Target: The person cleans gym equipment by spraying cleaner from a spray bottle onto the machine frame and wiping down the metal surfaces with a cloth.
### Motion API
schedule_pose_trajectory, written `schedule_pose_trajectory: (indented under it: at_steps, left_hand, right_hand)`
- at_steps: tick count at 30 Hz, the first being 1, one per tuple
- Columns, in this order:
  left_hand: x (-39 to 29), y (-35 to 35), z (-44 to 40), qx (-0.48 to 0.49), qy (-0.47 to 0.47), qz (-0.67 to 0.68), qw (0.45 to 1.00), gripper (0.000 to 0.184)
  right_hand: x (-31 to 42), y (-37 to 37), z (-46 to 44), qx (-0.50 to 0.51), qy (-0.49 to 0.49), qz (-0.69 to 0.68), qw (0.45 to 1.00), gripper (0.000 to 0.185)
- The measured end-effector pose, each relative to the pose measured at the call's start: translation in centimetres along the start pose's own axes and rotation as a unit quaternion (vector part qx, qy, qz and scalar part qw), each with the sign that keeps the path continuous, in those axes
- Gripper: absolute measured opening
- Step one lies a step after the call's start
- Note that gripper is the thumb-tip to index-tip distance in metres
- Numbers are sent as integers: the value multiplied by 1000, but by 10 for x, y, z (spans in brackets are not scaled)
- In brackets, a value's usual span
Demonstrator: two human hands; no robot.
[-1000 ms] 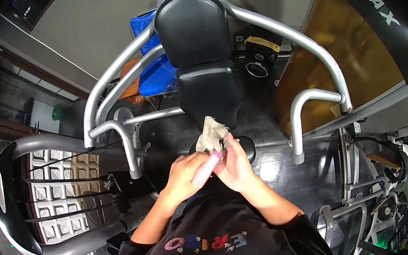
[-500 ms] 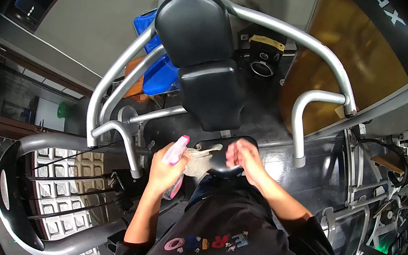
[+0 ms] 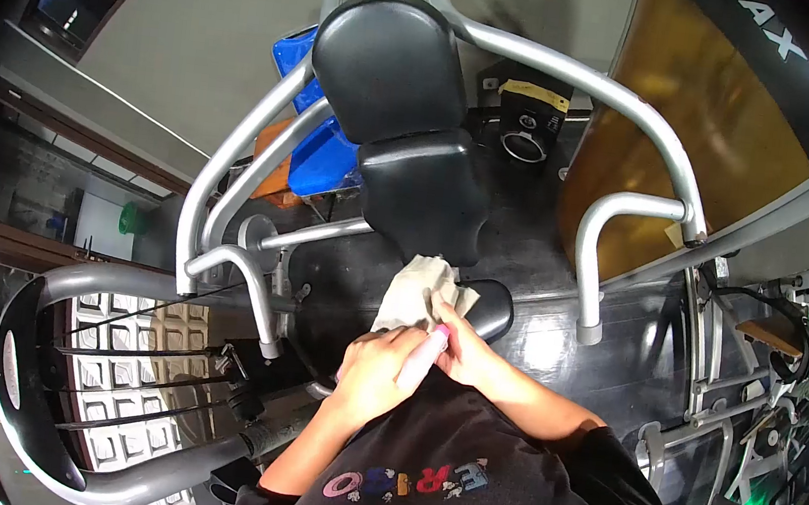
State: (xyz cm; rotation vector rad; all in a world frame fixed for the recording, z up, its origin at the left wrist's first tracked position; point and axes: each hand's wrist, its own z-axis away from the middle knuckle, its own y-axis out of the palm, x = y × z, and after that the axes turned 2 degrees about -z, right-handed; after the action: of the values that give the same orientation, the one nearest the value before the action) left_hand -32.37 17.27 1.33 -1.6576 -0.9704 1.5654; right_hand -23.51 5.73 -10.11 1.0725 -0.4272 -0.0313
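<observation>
Right hand (image 3: 465,351): has come back to the cloth (image 3: 412,288) since half a second ago, when it hung apart from it; now pinching the cloth's near side, thumb along it.
Left hand (image 3: 374,364): has swung inward beside the right; fingers wrapped around the bottle (image 3: 420,362). Whether they also touch the cloth, I cannot tell.
Bottle: pale with a pink top, tilted toward the right hand, its lower part hidden by the left.
Cloth: pale, creased, fanned out beyond both hands, overlapping the seat (image 3: 494,311) in view; contact with it cannot be told.
Seat: black, shiny, just past the right hand.
Cushions (image 3: 386,66): two, black, one above the other, beyond the seat.
Bars (image 3: 584,74): silver, curving down both sides of the cushions.
Blue pads (image 3: 325,159): behind the bars, on the left.
Speaker (image 3: 528,132): black, yellow strip on it, right of the cushions.
Shirt (image 3: 442,491): black, coloured letters, below the hands.
</observation>
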Motion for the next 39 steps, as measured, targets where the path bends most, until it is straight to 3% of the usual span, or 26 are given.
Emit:
schedule_pose_trajectory:
  at_steps: [2, 6, 11, 13, 17, 20, 23, 25, 26, 31, 35, 39]
  left_hand:
    - [4, 4, 1, -51, 49, -49, 996, 18]
    - [8, 3, 2, -47, 16, -52, 997, 21]
    - [7, 13, 6, -166, 2, 77, 983, 28]
    - [5, 13, 8, -188, -24, 140, 972, 21]
    - [13, 11, 16, -202, -65, 215, 953, 13]
    - [22, 3, 26, -210, -157, 357, 897, 14]
    - [42, -23, 30, -229, -147, 339, 901, 15]
    - [59, -42, 28, -254, -124, 316, 905, 13]
    - [67, -51, 26, -264, -122, 316, 903, 13]
    - [112, -91, 14, -298, -114, 399, 859, 12]
    - [164, -129, -14, -296, -49, 405, 864, 42]
    - [206, -190, -77, -244, -88, 468, 845, 46]
  right_hand:
    - [8, 11, -2, -41, 2, -76, 996, 45]
    - [22, 22, -1, -56, -41, -42, 997, 48]
    - [46, 32, 7, 1, -141, 79, 987, 55]
    - [58, 24, -8, 14, -172, 89, 981, 55]
    - [73, 13, -31, -62, -178, 25, 982, 55]
    - [75, 7, -38, -4, -161, 9, 987, 56]
    - [78, 0, -43, 54, -155, 41, 986, 57]
    - [83, -1, -50, 47, -63, 58, 995, 56]
    - [80, -1, -61, -32, -56, 52, 997, 53]
    - [59, 0, -80, -107, -177, 18, 978, 48]
    - [51, 11, -84, -110, -192, 20, 975, 48]
    - [40, 21, -91, -172, -200, 43, 964, 54]
